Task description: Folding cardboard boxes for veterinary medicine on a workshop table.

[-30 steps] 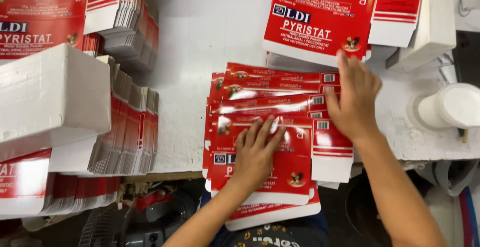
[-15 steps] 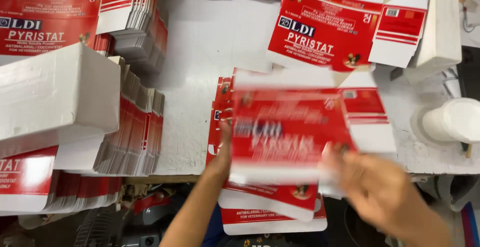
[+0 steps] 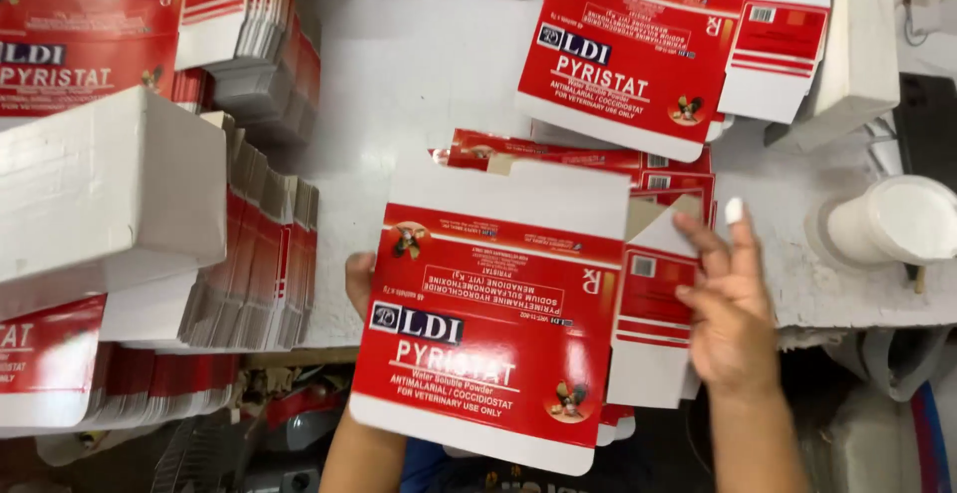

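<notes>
Left hand (image 3: 361, 282) — mostly hidden beneath flat red-and-white printed carton blank (image 3: 498, 314), fingers closed on its left edge. Right hand (image 3: 733, 309) — fingers spread, holding nothing, touching blank's right side flap. Blank above pile of matching red carton blanks (image 3: 598, 159), long axis running near-to-far, between both hands.

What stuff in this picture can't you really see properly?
- Left hand, head view: mostly hidden behind the flat red-and-white cardboard carton blank it holds; only fingertips show.
- Pile of red-and-white blanks underneath: covered by the lifted blank, so its height cannot be told.
- White round tub: cut off by the right edge.
- Right hand: whether it touches the blank's side flap is unclear.
</notes>
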